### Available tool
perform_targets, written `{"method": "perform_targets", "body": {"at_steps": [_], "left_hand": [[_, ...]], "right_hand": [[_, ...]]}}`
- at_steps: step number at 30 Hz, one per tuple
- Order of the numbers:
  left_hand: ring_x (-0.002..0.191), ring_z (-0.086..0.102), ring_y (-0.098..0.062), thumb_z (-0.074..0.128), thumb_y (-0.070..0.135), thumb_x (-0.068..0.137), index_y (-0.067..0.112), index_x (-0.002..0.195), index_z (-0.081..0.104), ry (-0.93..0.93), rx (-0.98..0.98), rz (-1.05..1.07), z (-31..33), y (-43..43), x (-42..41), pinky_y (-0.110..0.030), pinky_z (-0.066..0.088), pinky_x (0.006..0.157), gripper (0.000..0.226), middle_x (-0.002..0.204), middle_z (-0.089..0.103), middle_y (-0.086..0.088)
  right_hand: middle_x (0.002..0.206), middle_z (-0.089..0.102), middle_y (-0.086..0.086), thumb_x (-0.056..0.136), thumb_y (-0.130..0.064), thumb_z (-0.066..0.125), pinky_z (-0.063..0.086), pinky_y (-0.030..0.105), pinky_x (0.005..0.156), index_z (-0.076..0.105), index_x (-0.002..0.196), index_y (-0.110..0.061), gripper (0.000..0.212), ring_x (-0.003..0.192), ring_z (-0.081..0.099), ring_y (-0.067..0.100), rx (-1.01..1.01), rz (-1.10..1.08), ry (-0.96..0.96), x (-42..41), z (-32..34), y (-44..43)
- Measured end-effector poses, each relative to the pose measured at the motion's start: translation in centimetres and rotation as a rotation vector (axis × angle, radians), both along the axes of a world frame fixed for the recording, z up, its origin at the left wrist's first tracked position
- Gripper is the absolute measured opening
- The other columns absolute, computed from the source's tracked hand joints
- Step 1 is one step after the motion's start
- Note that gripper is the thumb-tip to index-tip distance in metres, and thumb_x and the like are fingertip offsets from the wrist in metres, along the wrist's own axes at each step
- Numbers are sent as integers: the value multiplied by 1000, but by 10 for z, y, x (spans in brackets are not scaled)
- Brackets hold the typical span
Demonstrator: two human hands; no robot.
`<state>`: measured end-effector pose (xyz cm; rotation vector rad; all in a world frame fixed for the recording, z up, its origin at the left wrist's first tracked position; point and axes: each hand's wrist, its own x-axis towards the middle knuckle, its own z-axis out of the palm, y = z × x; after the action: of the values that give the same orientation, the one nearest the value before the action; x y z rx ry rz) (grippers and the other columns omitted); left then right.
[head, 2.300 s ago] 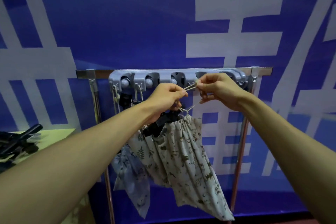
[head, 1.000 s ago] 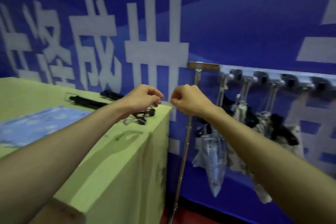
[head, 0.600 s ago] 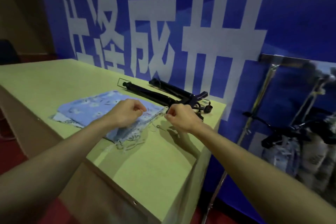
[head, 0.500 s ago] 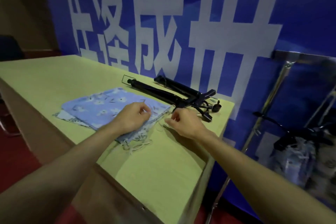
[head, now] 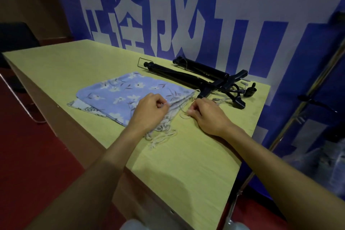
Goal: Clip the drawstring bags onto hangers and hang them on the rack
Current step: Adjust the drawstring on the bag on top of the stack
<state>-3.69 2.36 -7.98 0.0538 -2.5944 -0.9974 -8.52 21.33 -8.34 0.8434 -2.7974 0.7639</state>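
Observation:
A stack of flat drawstring bags lies on the yellow-green table (head: pixel 186 164); the top one is a blue bag with white flowers (head: pixel 123 91). Its mouth and loose white cords (head: pixel 162 136) face me. My left hand (head: pixel 149 112) sits on the bag's mouth edge and pinches a cord between thumb and forefinger. My right hand (head: pixel 207 115) rests on the table just right of the bags and pinches another cord end. Black clip hangers (head: pixel 201 78) lie in a pile behind the bags, near the wall.
The blue banner wall (head: pixel 205 15) stands right behind the table. The rack's metal post (head: pixel 291 117) rises at the right, past the table's end, with hung bags (head: pixel 321 162) blurred beside it. The floor (head: pixel 28 155) to the left is dark red.
I have turned from the rack, where both hands held a bag's cords, to the table. Both hands dropped onto the stacked bags and now pinch the cords of the top blue one.

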Motion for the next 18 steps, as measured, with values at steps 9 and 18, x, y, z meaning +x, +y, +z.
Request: {"method": "perform_targets", "body": {"at_steps": [9, 18], "left_hand": [[61, 47, -14, 43, 22, 103, 11, 93, 55, 32, 246, 115, 7, -7, 5, -27, 37, 53, 20, 73, 52, 0], [47, 30, -21, 30, 18, 101, 19, 74, 39, 67, 643, 265, 39, -38, 7, -35, 29, 51, 28, 60, 35, -10]], "right_hand": [[88, 63, -3, 99, -32, 47, 34, 34, 85, 53, 96, -21, 13, 87, 52, 18, -206, -40, 168, 21, 14, -9], [78, 50, 0, 103, -18, 34, 34, 29, 54, 40, 120, -9, 20, 65, 49, 13, -471, -162, -196, 28, 36, -47]]}}
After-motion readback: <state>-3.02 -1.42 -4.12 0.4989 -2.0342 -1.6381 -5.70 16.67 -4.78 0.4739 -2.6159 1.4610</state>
